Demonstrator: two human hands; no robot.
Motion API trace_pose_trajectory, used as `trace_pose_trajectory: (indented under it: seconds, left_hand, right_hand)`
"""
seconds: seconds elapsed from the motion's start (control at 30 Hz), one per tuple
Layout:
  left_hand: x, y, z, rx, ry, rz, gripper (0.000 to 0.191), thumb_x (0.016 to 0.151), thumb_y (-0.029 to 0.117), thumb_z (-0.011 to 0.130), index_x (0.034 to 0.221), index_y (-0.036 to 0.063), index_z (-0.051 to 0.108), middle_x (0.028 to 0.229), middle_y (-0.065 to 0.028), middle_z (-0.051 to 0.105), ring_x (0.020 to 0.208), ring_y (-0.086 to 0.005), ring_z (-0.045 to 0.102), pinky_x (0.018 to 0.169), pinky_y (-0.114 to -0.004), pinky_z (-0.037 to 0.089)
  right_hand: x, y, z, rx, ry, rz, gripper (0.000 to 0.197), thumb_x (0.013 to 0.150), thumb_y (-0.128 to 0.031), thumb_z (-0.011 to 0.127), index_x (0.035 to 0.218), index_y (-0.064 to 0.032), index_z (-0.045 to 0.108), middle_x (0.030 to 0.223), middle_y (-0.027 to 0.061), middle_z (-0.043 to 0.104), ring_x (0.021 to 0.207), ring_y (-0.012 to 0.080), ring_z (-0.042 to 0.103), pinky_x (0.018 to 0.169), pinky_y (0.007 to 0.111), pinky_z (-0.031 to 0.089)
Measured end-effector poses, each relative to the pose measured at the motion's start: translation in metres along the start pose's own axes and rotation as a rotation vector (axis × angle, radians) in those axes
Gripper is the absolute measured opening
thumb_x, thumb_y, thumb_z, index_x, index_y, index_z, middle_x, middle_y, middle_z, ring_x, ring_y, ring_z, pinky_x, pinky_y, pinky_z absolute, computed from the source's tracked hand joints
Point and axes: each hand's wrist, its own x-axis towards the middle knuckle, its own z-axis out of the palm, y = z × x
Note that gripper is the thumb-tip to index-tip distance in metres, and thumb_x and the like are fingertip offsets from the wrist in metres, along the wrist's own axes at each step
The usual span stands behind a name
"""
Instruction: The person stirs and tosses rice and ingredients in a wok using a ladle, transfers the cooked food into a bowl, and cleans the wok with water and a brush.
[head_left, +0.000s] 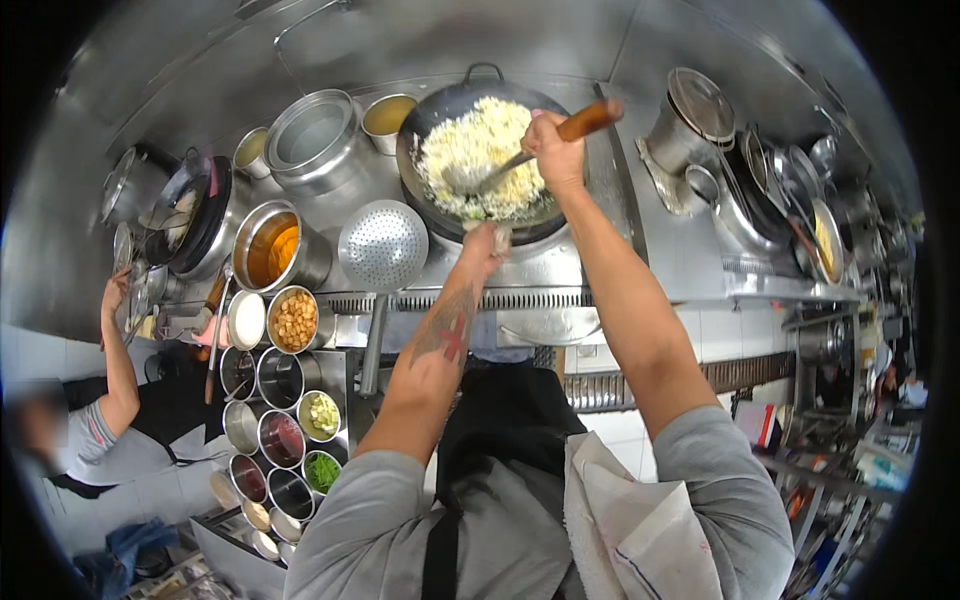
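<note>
Fried rice with egg (487, 135) fills much of a large black wok (442, 101) on the stove. My right hand (553, 146) grips a long-handled ladle (469, 178) near its wooden grip, and the ladle's bowl rests in the rice. At the wok's near rim, my left hand (486, 244) is closed on a folded cloth (501, 238) against the edge. A perforated metal skimmer (383, 246) lies left of the wok, its handle pointing towards me. Behind it stand a large steel pot (311, 135) and a smaller container of yellowish liquid (390, 116).
A steel pot of orange oil (274, 251) and several seasoning containers (292, 319) stand at the left. A co-worker (120, 420) works at a second wok there. On the right counter are a lidded pot (690, 120), a small ladle (703, 184) and stacked pans.
</note>
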Motion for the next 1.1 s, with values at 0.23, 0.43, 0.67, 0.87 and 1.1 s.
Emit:
trace_pose_trajectory:
  seconds: [0.23, 0.43, 0.67, 0.87, 1.1]
  left_hand:
    - [-0.189, -0.087, 0.026, -0.081, 0.008, -0.111, 0.011, 0.1, 0.022, 0.045, 0.097, 0.0136, 0.051, 0.077, -0.0045, 0.056, 0.06, -0.0181, 0.054, 0.047, -0.032, 0.045]
    - [-0.082, -0.031, 0.03, -0.1, -0.037, 0.041, 0.015, 0.098, 0.02, 0.048, 0.1, 0.0055, 0.052, 0.082, -0.0074, 0.058, 0.071, -0.0187, 0.058, 0.059, -0.03, 0.05]
    - [-0.16, -0.119, -0.006, -0.069, 0.007, 0.043, 0.017, 0.097, 0.013, 0.047, 0.114, 0.0088, 0.047, 0.09, -0.007, 0.06, 0.069, -0.0171, 0.059, 0.052, -0.03, 0.048]
    - [-0.081, -0.033, 0.064, -0.044, 0.058, 0.052, 0.018, 0.099, 0.023, 0.045, 0.101, 0.0067, 0.052, 0.082, -0.0067, 0.059, 0.063, -0.0174, 0.058, 0.051, -0.03, 0.049]
    - [-0.148, -0.109, 0.01, -0.111, 0.04, 0.068, 0.012, 0.098, 0.018, 0.046, 0.107, 0.0121, 0.05, 0.081, -0.0059, 0.06, 0.068, -0.0154, 0.058, 0.052, -0.028, 0.047]
  right_hand:
    - [-0.045, -0.136, 0.014, -0.36, 0.02, 0.141, 0.031, 0.09, -0.011, 0.055, 0.061, -0.0071, 0.044, 0.05, -0.0009, 0.039, 0.041, 0.0096, 0.033, 0.041, 0.028, 0.027]
    - [-0.006, -0.058, 0.003, -0.285, 0.18, -0.165, 0.03, 0.091, -0.013, 0.055, 0.063, -0.0077, 0.046, 0.05, 0.0, 0.044, 0.041, 0.0114, 0.039, 0.041, 0.028, 0.033]
    - [-0.123, -0.085, -0.035, -0.571, -0.095, -0.217, 0.04, 0.096, -0.013, 0.052, 0.057, -0.0069, 0.041, 0.053, -0.0024, 0.043, 0.047, 0.0062, 0.038, 0.045, 0.025, 0.029]
    - [-0.034, -0.036, -0.035, -0.313, 0.104, -0.275, 0.033, 0.094, -0.013, 0.058, 0.063, -0.0095, 0.047, 0.053, -0.0054, 0.043, 0.044, 0.0054, 0.037, 0.042, 0.024, 0.028]
    - [-0.131, -0.098, -0.041, -0.761, -0.093, -0.229, 0.037, 0.095, -0.02, 0.055, 0.062, -0.0031, 0.049, 0.053, 0.0047, 0.046, 0.049, 0.0135, 0.044, 0.048, 0.032, 0.036]
